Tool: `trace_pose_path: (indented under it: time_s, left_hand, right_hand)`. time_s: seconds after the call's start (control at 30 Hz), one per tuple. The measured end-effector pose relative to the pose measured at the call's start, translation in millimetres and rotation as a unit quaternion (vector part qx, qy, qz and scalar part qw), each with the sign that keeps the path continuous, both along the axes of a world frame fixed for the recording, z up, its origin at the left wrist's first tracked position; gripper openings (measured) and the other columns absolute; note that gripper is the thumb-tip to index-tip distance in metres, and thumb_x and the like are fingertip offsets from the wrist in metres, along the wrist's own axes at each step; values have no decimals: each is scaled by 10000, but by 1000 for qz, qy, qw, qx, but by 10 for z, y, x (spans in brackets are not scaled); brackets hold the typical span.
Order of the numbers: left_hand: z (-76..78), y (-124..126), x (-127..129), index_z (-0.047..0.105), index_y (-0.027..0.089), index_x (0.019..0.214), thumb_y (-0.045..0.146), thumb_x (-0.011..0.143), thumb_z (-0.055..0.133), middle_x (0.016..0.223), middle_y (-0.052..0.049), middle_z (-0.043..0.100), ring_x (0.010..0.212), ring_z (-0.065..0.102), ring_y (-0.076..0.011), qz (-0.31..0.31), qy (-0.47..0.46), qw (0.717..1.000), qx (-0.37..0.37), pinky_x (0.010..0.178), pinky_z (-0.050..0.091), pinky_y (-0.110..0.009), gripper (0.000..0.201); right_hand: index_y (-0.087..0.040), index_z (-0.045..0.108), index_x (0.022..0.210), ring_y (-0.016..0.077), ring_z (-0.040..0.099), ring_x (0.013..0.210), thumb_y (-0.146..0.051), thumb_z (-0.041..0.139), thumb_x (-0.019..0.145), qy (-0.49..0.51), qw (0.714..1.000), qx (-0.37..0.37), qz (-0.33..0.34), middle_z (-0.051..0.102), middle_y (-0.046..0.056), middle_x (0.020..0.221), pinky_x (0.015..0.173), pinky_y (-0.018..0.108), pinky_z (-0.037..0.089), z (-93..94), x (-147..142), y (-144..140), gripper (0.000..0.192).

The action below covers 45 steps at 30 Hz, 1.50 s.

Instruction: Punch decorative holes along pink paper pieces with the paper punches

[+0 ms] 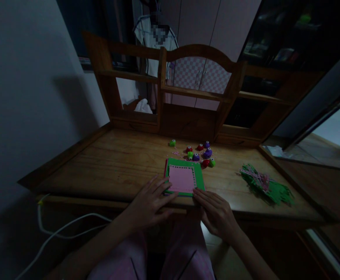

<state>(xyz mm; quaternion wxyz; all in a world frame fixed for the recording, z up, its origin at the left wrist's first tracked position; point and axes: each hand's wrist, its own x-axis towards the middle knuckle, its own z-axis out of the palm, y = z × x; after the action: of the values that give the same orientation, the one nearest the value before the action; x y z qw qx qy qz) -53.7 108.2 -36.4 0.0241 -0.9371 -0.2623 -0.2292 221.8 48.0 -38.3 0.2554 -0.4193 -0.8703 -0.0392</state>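
Observation:
A pink sheet of paper (182, 178) with a row of punched holes along its edges lies on a larger green sheet (199, 177), at the desk's front edge. Other sheets show as thin edges beneath the green one. My left hand (150, 200) rests at the left side of the papers, its fingers spread and the tips over the pink sheet. At the lower right corner, my right hand (215, 212) lies with fingers stretched out and its tips touching the papers. Neither hand grips anything that I can see.
Several small craft punches, among them a purple one (207, 153) and a green one (172, 143), stand behind the papers amid pink paper bits. A heap of green and pink paper strips (267, 184) lies to the right. A wooden shelf (187, 116) backs the desk; a white cable (70, 223) hangs at left.

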Motion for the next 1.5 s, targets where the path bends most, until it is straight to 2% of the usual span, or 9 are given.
trace_pose_path:
  time_s: [0.2,0.37,0.6,0.7,0.9,1.07,1.23,1.4,1.5]
  left_hand:
    - [-3,41,-281,436,299,1332,351,838,533,1367,-68,411,1309,293,-283,13,8,1000,19,1095,207,-539,506]
    - [-2,42,-358,449,287,1321,350,833,541,1369,-69,411,1311,292,-281,14,5,1000,24,1098,213,-533,500]
    - [222,41,-78,653,217,935,286,859,514,1296,-60,475,1252,381,-244,72,-130,989,-19,1092,271,-475,174]
    - [264,191,67,630,213,1006,274,898,459,1220,-63,535,1179,456,-203,102,-179,976,-75,1055,341,-414,211]
    - [70,582,72,588,236,1180,338,890,491,1245,-46,570,1218,451,-187,10,-121,972,-202,1062,334,-374,321]
    - [29,652,-19,541,258,1252,378,856,541,1355,-39,485,1259,421,-191,-27,-130,947,-294,1079,313,-363,414]
    - [27,710,-67,493,280,1295,353,840,571,1426,-32,392,1306,357,-198,-69,-117,935,-328,1102,266,-370,468]
    - [22,758,-85,419,296,1347,343,845,570,1460,-29,327,1343,286,-201,-102,-87,938,-320,1117,227,-369,526]
    - [55,746,-79,404,298,1356,332,878,521,1459,-26,329,1345,279,-198,-103,-86,939,-318,1120,215,-367,494]
  right_hand:
    - [-183,387,1374,220,431,1268,-109,445,796,2,1000,-24,-6,460,78,1377,1027,430,407,-32,8,2,586]
    - [-207,376,1380,213,379,1305,-91,411,820,6,998,-53,-21,419,50,1410,1058,431,379,23,-37,-59,573]
    - [-183,285,1418,220,305,1344,-125,394,874,5,996,-81,-39,342,72,1455,1098,459,324,104,-131,-169,558]
    - [-192,266,1423,220,329,1330,-139,401,886,18,995,-86,-39,375,78,1436,1093,458,332,132,-138,-188,556]
    - [-260,385,1341,235,429,1252,-226,442,909,119,984,-110,-70,484,74,1335,1039,452,384,204,-185,-162,437]
    - [-250,467,1229,224,531,1123,-257,480,898,238,958,-120,-107,551,84,1205,925,379,456,272,-347,137,332]
    - [-206,570,1027,202,554,983,-226,582,822,162,968,-186,-39,585,76,1065,848,331,451,358,-498,525,206]
    - [-169,566,926,140,552,710,-228,599,795,120,947,-299,-14,618,32,843,609,241,431,381,-535,744,148]
    - [-163,579,864,125,538,667,-239,605,795,122,942,-313,0,624,21,797,572,223,405,369,-585,795,105]
